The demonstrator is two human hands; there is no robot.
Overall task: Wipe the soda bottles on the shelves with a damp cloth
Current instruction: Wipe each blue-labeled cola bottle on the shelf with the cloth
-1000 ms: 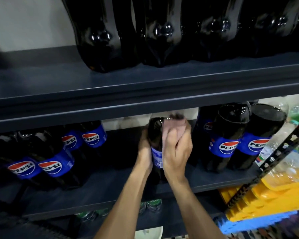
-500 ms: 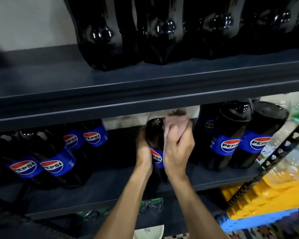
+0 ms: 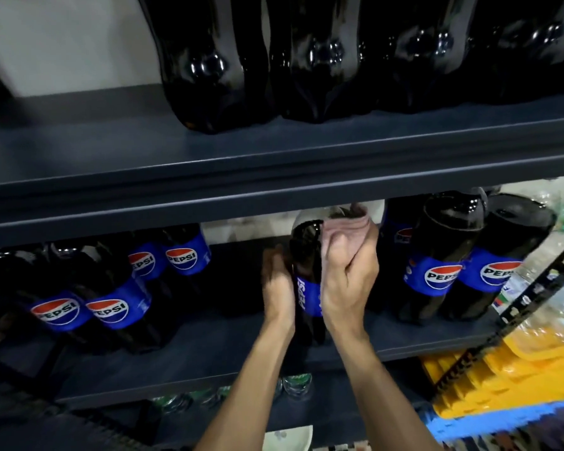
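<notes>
— Where the middle shelf (image 3: 209, 346) crosses the centre of the frame, what is being handled?
— The Pepsi bottle (image 3: 307, 288) standing there; the left hand (image 3: 278, 284) grips its side at the label.
— And the right hand (image 3: 349, 278)?
— Curled round a pink cloth (image 3: 342, 227), holding it against the bottle's shoulder, just under the upper shelf (image 3: 274, 177).

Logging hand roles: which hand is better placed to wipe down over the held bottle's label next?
Right. The right hand holds the pink cloth against the bottle, just above the label; the left hand only grips its side.
</notes>
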